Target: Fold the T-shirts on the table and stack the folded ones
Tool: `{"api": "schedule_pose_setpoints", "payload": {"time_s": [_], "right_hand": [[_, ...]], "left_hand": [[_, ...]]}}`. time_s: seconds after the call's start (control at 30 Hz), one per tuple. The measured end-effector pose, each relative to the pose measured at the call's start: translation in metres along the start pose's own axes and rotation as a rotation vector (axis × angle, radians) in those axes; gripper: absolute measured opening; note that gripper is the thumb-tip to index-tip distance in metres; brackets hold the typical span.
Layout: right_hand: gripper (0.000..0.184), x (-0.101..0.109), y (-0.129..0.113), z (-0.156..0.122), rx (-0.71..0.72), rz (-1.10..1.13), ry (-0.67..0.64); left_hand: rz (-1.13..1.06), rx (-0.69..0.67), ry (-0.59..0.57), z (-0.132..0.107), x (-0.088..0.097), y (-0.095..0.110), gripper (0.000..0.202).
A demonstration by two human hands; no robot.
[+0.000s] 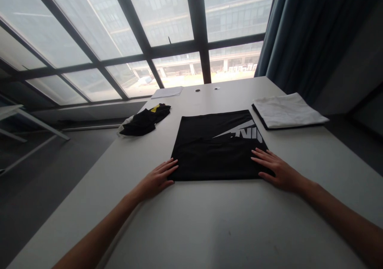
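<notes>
A black T-shirt point(209, 157), folded into a flat rectangle, lies on the white table in front of me. Part of a white printed logo shows at its upper right, partly covered by a folded layer. My left hand point(158, 177) rests at the shirt's near left edge, fingers stretched out and fingertips on the cloth. At the near right corner, my right hand point(273, 169) lies with fingers spread flat on the fabric. Neither hand grips the cloth.
On the white table point(191, 229), a crumpled dark garment point(145, 121) with a yellow patch lies at the left. Folded white cloth point(289, 110) lies over something black at the right. Papers point(166, 92) sit near the far edge. Windows and a blue curtain point(287, 34) stand beyond.
</notes>
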State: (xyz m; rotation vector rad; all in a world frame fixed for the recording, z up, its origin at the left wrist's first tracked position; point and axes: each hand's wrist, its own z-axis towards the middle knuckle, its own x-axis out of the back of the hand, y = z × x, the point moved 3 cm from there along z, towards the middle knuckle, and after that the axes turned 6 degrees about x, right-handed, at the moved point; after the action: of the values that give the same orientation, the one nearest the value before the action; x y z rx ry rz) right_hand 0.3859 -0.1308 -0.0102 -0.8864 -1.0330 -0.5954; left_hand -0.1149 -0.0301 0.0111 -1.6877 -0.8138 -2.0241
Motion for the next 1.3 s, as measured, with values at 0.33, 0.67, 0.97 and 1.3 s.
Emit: {"api": "schedule_pose_setpoints", "payload": {"time_s": [0.33, 0.67, 0.97, 1.3], "right_hand": [[0.04, 0.016, 0.011, -0.042, 0.123, -0.177, 0.071], [0.036, 0.026, 0.005, -0.05, 0.203, -0.254, 0.128], [0.03, 0.022, 0.014, -0.04, 0.131, -0.25, 0.193], [0.019, 0.046, -0.017, -0.054, 0.037, 0.054, 0.086]], "left_hand": [[-0.035, -0.154, 0.128, -0.008, 0.008, 0.005, 0.035], [-0.021, -0.157, 0.144, -0.018, 0.009, 0.007, 0.036], [0.012, -0.042, 0.233, -0.009, -0.002, 0.004, 0.033], [-0.221, 0.03, -0.029, -0.021, 0.046, 0.016, 0.021]]}}
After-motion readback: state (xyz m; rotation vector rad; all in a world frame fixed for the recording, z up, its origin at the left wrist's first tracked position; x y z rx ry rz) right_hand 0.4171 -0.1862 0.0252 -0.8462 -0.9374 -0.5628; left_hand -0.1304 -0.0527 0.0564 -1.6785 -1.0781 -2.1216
